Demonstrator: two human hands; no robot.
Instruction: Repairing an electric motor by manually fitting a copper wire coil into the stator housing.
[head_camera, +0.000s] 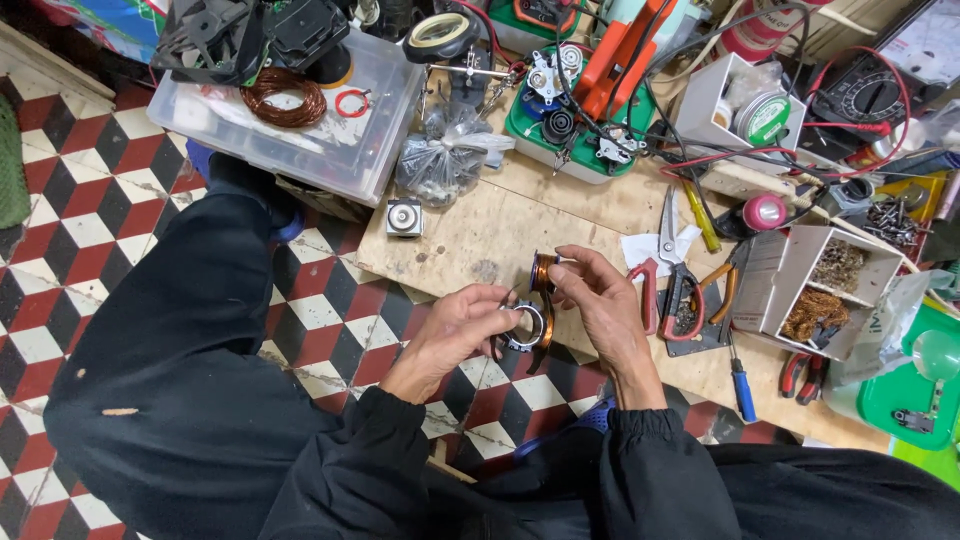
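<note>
My left hand (455, 332) and my right hand (605, 305) meet over the near edge of a low wooden board (480, 235). Together they hold a small motor winding: a metal ring with a copper wire coil (541, 272) on it. The left fingers pinch the lower metal ring part (525, 325). The right thumb and fingers grip the upper coil end. Both sleeves are black.
Red-handled scissors (668, 270) and pliers lie right of my hands. A white box of copper scraps (825, 290) stands further right. A clear plastic bin (300, 130) with a copper coil sits at the back left, a green tray of parts (570, 120) behind. The floor is checkered tile.
</note>
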